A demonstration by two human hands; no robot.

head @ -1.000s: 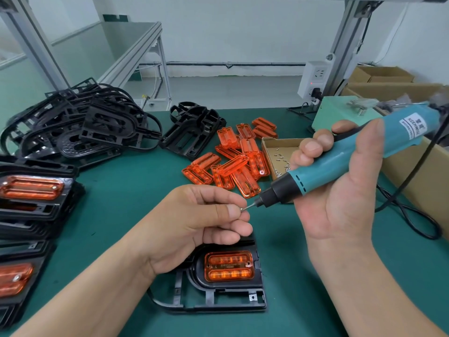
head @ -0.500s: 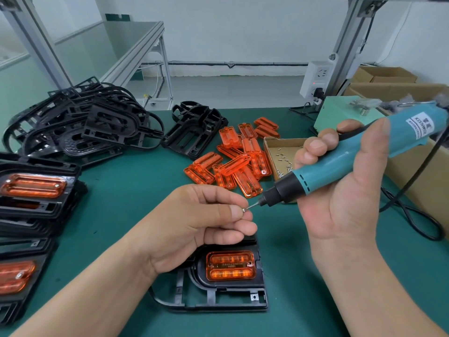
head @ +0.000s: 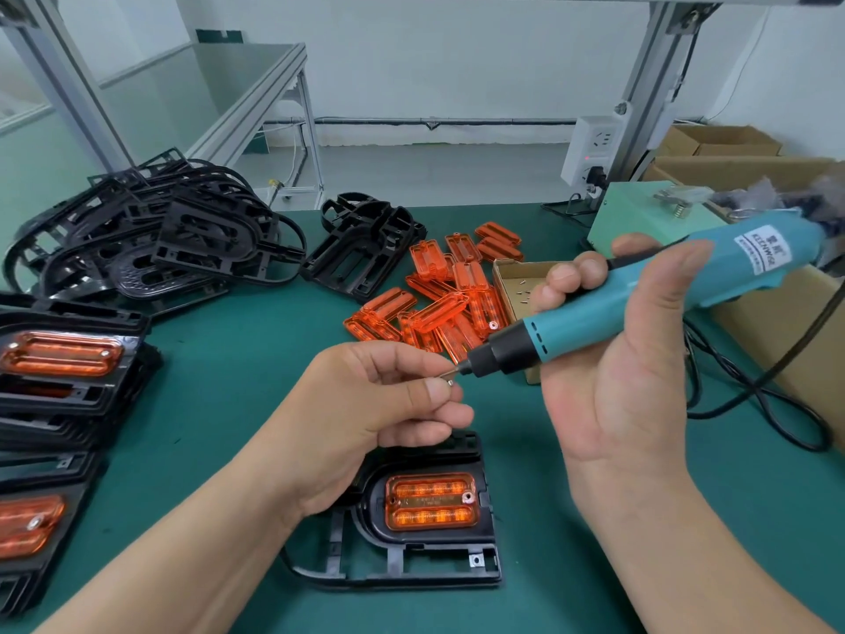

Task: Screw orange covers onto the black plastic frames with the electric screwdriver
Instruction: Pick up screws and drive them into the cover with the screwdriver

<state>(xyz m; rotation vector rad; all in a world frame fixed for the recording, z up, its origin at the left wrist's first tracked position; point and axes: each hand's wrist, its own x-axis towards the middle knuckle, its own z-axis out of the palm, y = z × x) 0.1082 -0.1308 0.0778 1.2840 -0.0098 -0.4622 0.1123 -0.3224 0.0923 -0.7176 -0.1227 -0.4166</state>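
Observation:
My right hand (head: 626, 372) grips the teal electric screwdriver (head: 640, 299), held slanted with its black nose pointing down-left. My left hand (head: 379, 404) pinches a small screw (head: 449, 382) at the tip of the bit. Below both hands a black plastic frame (head: 411, 565) lies flat on the green mat, with an orange cover (head: 430, 501) seated in it and one screw head showing at the cover's right end. Loose orange covers (head: 439, 304) are heaped behind my hands.
A pile of bare black frames (head: 151, 249) sits at the back left. Finished frames with orange covers (head: 59, 359) are stacked along the left edge. A small cardboard box of screws (head: 521, 281) stands behind the screwdriver. The black power cable (head: 768, 395) loops on the right by cardboard boxes.
Both hands stay together above the frame; the screwdriver nose has drawn closer to my left fingertips, and less of the bit shows.

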